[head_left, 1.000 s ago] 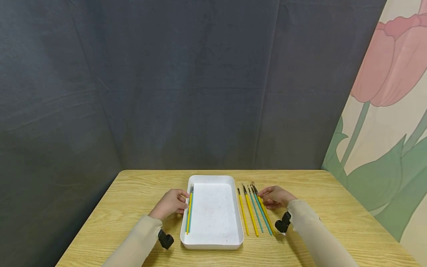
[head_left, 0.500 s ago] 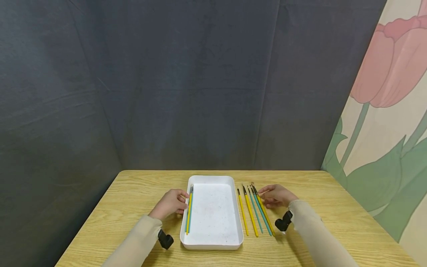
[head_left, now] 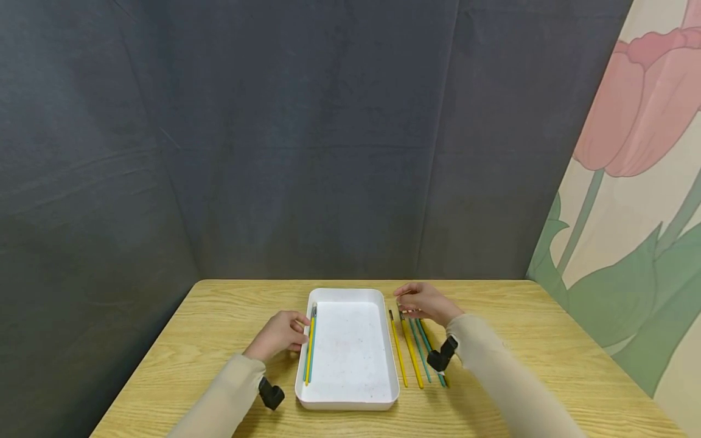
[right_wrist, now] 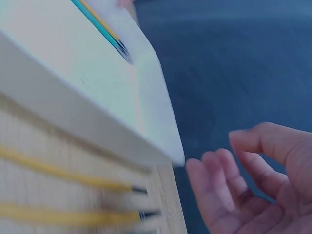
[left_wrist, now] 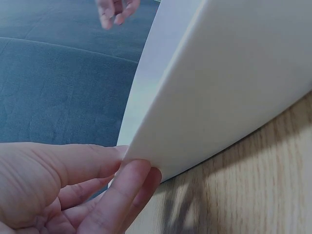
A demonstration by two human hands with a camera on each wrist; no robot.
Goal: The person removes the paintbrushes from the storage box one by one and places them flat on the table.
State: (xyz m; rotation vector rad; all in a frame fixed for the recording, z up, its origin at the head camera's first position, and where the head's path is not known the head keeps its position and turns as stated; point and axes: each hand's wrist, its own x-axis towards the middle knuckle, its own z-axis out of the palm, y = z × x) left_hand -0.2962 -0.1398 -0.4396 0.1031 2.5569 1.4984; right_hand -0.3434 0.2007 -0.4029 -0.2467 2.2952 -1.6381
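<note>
My left hand (head_left: 278, 334) pinches the left wall of a white rectangular tray (head_left: 353, 359), thumb on the rim and fingers outside, as the left wrist view shows. Inside the tray, along that wall, lie yellow and teal paintbrushes (head_left: 310, 350). My right hand (head_left: 428, 302) hovers over the bristle ends of several paintbrushes (head_left: 412, 350) lying on the table to the tray's right. Its fingers are loosely bent with nothing between them in the right wrist view, near the tray's far corner. The hand and wrist partly cover the rightmost brushes.
Everything stands on a light wooden table (head_left: 230, 316). A dark cloth (head_left: 317, 152) hangs behind it, and a wall with painted tulips (head_left: 619, 243) rises at the right.
My right hand has moved left and away from me, from beside the rightmost paintbrush to over the tops of the row. My left hand and the tray stay in place.
</note>
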